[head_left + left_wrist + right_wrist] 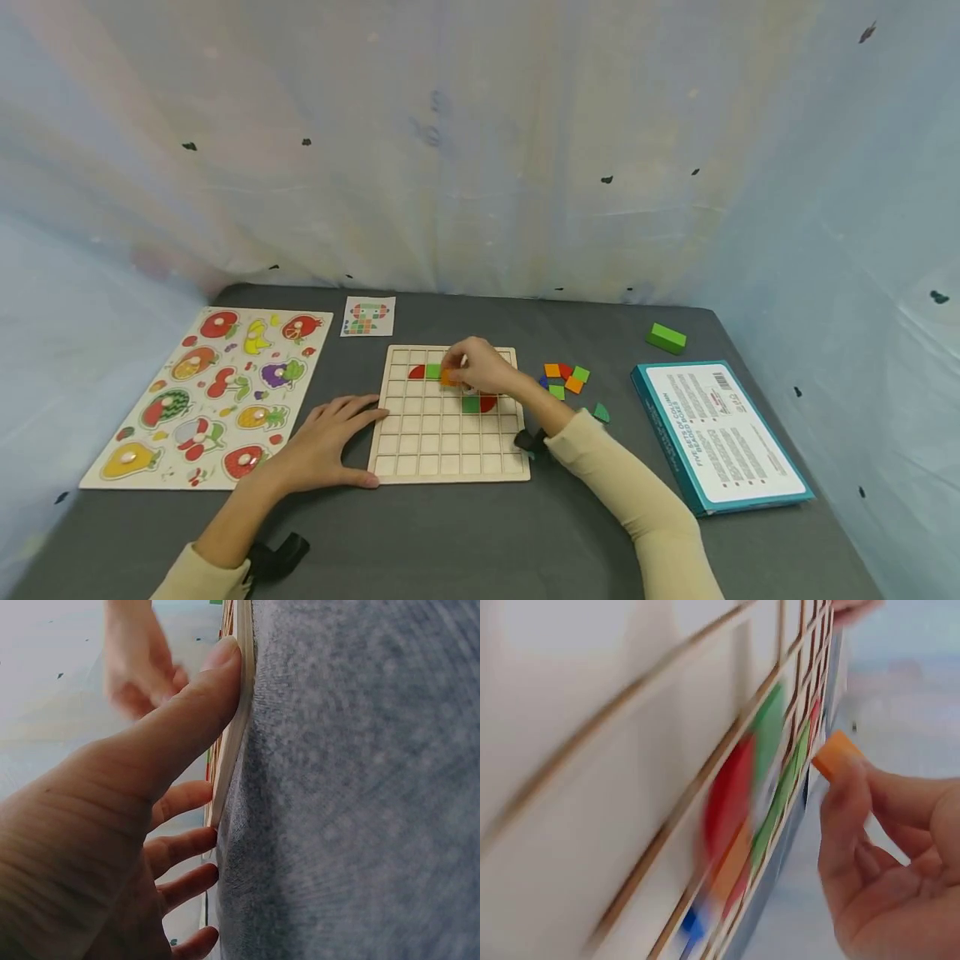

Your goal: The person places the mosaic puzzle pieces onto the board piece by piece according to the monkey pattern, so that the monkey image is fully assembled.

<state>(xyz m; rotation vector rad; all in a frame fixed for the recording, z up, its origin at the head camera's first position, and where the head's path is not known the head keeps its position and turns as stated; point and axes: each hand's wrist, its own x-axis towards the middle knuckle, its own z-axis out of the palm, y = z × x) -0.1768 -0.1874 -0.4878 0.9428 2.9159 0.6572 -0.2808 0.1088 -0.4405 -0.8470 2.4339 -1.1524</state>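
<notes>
My right hand (483,367) is above the upper part of a wooden grid board (420,442). Between thumb and finger it pinches an orange square tile (838,754), held just off the board in the right wrist view. On the board lie a rounded red tile (416,372) and a green tile (432,372); lower down are a green square (470,405) and another rounded red tile (488,403). Tiles under the right hand are partly hidden. My left hand (322,446) has its fingers spread, touching the board's left edge, with the thumb at the lower left corner.
Loose coloured tiles (573,384) lie right of the board, with a green rounded piece (602,412) nearby. Behind is a printed pattern card (368,317). A fruit puzzle board (255,367) lies left; a teal box (723,433) and a green block (666,338) are right.
</notes>
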